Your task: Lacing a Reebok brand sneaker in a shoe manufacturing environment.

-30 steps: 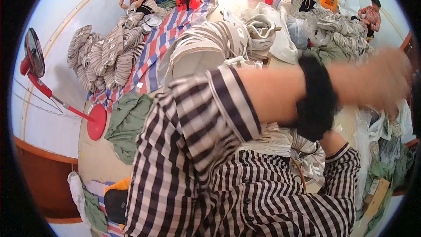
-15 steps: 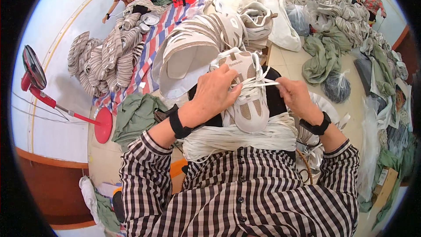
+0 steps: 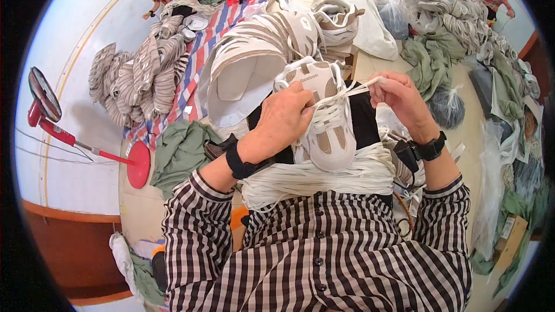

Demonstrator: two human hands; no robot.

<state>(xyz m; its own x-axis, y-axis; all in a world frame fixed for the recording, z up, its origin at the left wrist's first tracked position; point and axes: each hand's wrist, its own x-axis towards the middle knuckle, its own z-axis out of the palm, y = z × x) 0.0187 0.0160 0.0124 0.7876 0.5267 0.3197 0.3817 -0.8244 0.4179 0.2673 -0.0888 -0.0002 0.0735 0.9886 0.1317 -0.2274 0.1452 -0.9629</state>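
Observation:
A white and tan sneaker upper [image 3: 331, 149] lies over my lap with its toe pointing toward me. My left hand [image 3: 284, 117] is closed at the left side of its lacing, the fingers curled where a white shoelace [image 3: 359, 88] crosses the upper. From there the lace stretches right to my right hand [image 3: 403, 103], which pinches it, raised off the shoe. Below the toe, a thick bundle of white laces [image 3: 317, 184] lies across my lap. My left fingertips are partly hidden.
A long row of nested sneaker uppers [image 3: 254, 43] stands just ahead, with another upper [image 3: 335, 20] beside it. Stacked uppers [image 3: 139, 78] lie on the left near a red fan [image 3: 136, 164]. Green cloth [image 3: 430, 63] and bagged goods [image 3: 446, 110] are on the right. Two people work farther off.
My right hand has risen away from me, keeping the lace taut. My left fingers have curled in closer at the lacing. The view has shifted slightly.

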